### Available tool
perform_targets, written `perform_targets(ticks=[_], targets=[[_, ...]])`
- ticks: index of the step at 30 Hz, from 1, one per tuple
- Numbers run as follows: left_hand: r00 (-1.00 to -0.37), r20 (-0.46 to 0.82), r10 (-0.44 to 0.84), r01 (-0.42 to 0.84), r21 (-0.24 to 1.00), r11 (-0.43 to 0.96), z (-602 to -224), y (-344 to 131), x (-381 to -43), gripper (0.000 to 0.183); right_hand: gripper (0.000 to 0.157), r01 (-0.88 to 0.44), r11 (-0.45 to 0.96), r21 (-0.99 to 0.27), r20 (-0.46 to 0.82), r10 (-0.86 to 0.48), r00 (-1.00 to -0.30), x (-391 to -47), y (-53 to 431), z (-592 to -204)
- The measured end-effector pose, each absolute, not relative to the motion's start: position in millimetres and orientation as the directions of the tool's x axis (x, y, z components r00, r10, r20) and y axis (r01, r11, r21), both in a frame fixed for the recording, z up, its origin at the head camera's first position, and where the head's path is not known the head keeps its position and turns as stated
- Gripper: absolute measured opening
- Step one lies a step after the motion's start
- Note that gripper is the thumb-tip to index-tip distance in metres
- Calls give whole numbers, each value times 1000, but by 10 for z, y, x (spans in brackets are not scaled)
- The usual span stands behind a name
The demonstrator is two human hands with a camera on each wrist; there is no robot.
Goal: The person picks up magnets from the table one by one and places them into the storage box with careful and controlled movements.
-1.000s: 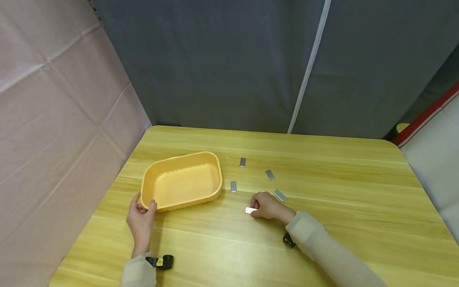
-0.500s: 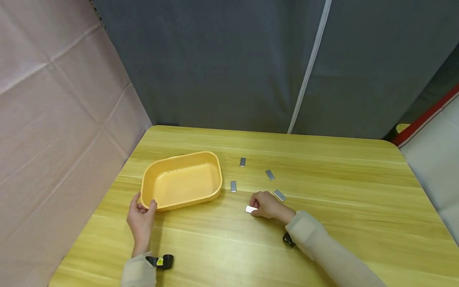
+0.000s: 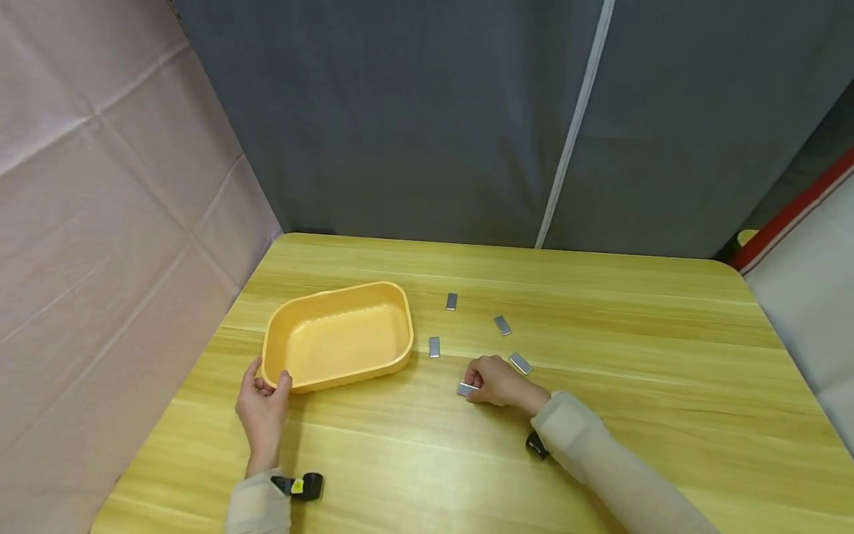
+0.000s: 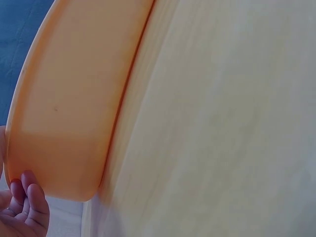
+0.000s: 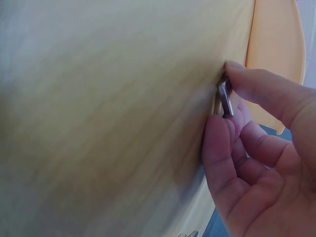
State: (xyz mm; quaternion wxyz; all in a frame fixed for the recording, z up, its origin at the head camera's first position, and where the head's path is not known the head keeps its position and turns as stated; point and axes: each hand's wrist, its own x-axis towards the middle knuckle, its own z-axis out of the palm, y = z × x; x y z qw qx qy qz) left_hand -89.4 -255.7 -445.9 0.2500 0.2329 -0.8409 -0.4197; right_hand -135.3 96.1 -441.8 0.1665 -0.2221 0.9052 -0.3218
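Observation:
A yellow plastic tray (image 3: 343, 334) with rounded corners sits on the left half of the table. My left hand (image 3: 262, 415) grips its near left corner, thumb at the rim and fingers outside; the left wrist view shows these fingers (image 4: 35, 197) against the tray's outer wall (image 4: 74, 98). Right of the tray, low over the tabletop, my right hand (image 3: 497, 382) pinches a small flat silver metal block (image 3: 466, 389) between thumb and fingers. In the right wrist view the block (image 5: 226, 101) appears edge-on and tilted, partly hidden by the fingers.
Several similar metal blocks lie scattered flat on the wooden table (image 3: 634, 334): one block (image 3: 520, 363) just beyond my right hand, another block (image 3: 434, 347) near the tray's right side. A dark grey curtain (image 3: 400, 126) hangs behind the table's far edge.
The block in my right hand has tilted slightly, its face going from bright glare to grey. Both hands and the tray stay essentially in place.

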Motion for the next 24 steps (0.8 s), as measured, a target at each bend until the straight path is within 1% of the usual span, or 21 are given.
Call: perform_targets(ticks=[6, 14, 24], targets=[[-771, 221, -598, -178, 826, 534, -4451, -2552, -894, 49, 16, -297, 690, -660, -161, -516, -841, -1356, 965, -4418], [-771, 222, -597, -182, 822, 540, -4443, -2551, -899, 48, 19, -337, 681, -650, -134, -539, -832, -1360, 970, -4437], [-766, 236, -598, -180, 815, 552, -4466, -2561, -902, 49, 19, -342, 694, -634, -153, -546, -824, -1351, 959, -4430]])
